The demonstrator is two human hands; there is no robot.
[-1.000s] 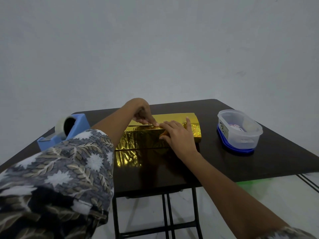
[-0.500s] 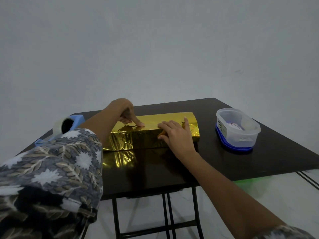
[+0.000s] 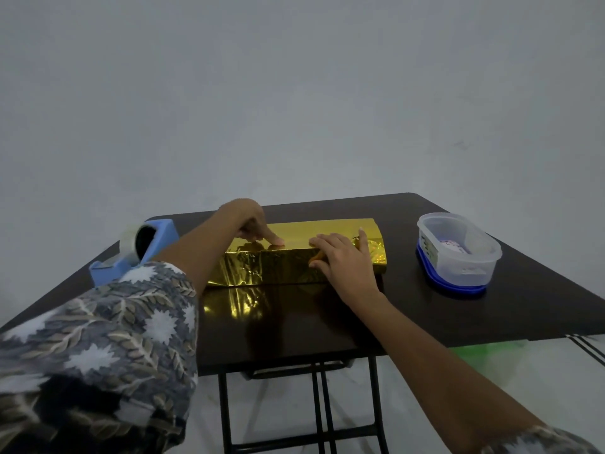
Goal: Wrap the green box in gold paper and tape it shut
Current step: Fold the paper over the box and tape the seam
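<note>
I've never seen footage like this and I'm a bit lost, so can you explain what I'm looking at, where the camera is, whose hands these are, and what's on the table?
There is no machine here. These are a person's two bare hands, filmed by one wide-angle camera worn on the person's head, looking forward and down. On the dark table lies a gold-wrapped box. The left hand presses one straight finger on the top of the paper. The right hand lies flat on the box's right part. Neither hand grips anything. At the left stands a blue tape dispenser. At the right is a clear plastic tub with a blue base; its contents are too small to tell.
</note>
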